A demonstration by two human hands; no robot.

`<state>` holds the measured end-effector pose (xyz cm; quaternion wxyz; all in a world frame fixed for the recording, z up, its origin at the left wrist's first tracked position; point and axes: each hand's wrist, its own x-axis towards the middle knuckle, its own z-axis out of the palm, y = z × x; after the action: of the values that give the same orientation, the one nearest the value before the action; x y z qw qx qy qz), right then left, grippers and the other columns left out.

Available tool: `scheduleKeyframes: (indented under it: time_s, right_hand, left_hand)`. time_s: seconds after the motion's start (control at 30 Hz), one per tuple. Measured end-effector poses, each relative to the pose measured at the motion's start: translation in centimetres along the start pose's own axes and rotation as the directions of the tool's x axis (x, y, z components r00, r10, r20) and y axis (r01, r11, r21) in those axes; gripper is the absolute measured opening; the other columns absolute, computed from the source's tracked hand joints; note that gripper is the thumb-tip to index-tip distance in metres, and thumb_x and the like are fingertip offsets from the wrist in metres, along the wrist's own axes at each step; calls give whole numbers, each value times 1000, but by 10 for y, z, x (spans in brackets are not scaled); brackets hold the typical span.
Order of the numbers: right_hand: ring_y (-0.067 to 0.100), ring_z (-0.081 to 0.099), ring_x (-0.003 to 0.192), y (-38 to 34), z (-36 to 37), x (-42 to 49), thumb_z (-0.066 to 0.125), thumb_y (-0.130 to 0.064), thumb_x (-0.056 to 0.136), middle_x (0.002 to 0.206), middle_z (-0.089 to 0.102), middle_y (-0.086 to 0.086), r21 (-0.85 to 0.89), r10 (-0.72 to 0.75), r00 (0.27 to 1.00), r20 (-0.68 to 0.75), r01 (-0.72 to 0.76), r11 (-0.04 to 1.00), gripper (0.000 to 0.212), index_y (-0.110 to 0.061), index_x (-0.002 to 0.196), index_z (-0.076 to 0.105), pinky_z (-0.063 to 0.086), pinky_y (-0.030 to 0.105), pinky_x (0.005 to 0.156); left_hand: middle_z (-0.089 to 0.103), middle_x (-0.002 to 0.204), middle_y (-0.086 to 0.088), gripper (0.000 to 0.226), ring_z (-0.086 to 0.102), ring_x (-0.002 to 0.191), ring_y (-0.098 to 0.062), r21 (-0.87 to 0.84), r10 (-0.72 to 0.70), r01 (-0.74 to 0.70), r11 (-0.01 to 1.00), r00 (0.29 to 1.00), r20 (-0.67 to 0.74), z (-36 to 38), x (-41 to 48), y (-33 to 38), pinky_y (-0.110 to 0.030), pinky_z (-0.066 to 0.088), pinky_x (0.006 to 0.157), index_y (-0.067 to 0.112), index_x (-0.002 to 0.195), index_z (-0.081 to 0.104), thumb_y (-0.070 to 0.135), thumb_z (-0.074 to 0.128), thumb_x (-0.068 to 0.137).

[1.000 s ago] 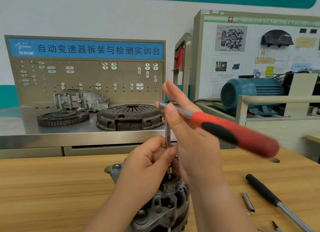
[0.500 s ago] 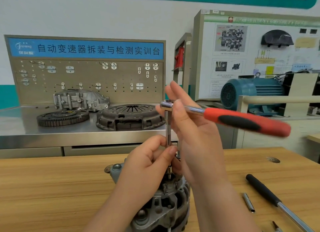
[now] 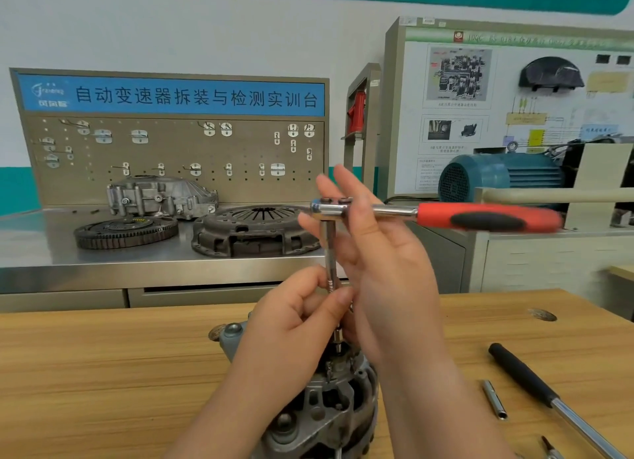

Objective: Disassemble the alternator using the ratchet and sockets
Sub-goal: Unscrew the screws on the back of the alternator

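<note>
A grey alternator (image 3: 322, 410) stands on the wooden bench (image 3: 103, 373) at the bottom centre. A ratchet (image 3: 480, 217) with a red and black handle points right, its chrome head over a vertical extension bar (image 3: 330, 253) that runs down to the alternator's top. My left hand (image 3: 295, 325) pinches the lower part of the extension bar between thumb and fingers. My right hand (image 3: 374, 253) is at the ratchet's head, fingers straight and spread, the shaft resting between them. The socket tip is partly hidden by my hands.
On the bench to the right lie a black-handled bar (image 3: 535, 386) and a small metal socket piece (image 3: 494, 398). Behind stands a steel workbench with a flywheel (image 3: 125, 230), a clutch cover (image 3: 254, 229) and a housing (image 3: 161, 196). A blue motor (image 3: 497, 177) sits at right.
The ratchet handle has swung from pointing down-right to level and further back-right. My right hand moved up with it. My left hand kept its hold on the extension bar.
</note>
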<state>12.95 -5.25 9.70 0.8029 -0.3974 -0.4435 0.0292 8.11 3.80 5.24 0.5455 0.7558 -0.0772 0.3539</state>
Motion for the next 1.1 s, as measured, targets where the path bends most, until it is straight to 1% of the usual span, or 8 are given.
scheduleKeyframes:
  time_s: [0.13,0.3,0.43,0.6,0.77,0.83,0.97,1.1]
  right_hand:
    - [20,73,92,-2,-2,1,47,-54,79,99,77,3,59,129,991,-37,-126,990,50,-20,110,67,58,26,82]
    - [9,58,122,-1,-1,1,68,-36,83,123,67,-15,-89,-109,994,-22,106,990,25,-40,108,70,44,33,106]
    - [16,56,127,2,-1,1,64,-36,87,125,66,-16,-11,-64,997,41,64,998,28,-40,115,66,40,40,112]
    - [17,72,99,-1,-2,2,44,-56,85,101,76,1,66,137,990,33,-139,988,50,-22,118,62,55,20,82]
    - [8,59,121,0,-1,1,63,-39,87,121,68,-17,-56,-67,998,23,68,996,32,-37,119,66,46,29,105]
    - [9,59,122,2,-1,1,66,-40,84,121,67,-22,-83,-99,994,49,103,991,35,-43,118,65,46,28,103]
    - [19,71,100,0,0,1,55,-52,83,109,74,-2,102,67,998,8,-67,993,41,-28,114,68,55,23,85]
    - [16,72,95,-2,-3,2,45,-55,78,104,76,-1,99,158,987,-44,-153,983,53,-23,115,64,52,29,83]
  left_hand:
    - [63,79,-22,25,55,66,-35,73,44,-48,996,997,59,-2,-3,3,-46,48,64,31,88,65,52,52,83]
    - [66,62,-1,11,50,55,-26,112,34,-33,993,999,-7,0,-1,1,-36,45,54,31,81,63,36,54,85]
    - [61,75,-31,25,53,60,-36,48,2,-1,999,1000,-25,2,-1,2,-59,47,65,20,85,62,46,59,81]
    - [64,88,-26,39,58,76,-40,91,25,-29,995,998,49,-1,-4,5,-61,47,77,22,94,64,56,49,81]
    - [65,87,-30,42,59,73,-46,28,-2,2,1000,1000,-12,2,-1,1,-66,47,77,16,92,64,53,56,76]
    - [63,83,-33,44,57,70,-48,4,-23,23,1000,1000,-19,3,0,1,-68,46,74,12,91,63,52,58,75]
    - [62,82,-31,41,57,68,-42,43,-12,12,999,1000,15,0,-1,3,-61,47,69,19,89,66,56,54,77]
    - [55,69,-21,32,46,59,-32,135,37,-45,990,998,56,-2,-4,2,-34,38,60,20,82,58,51,52,84]
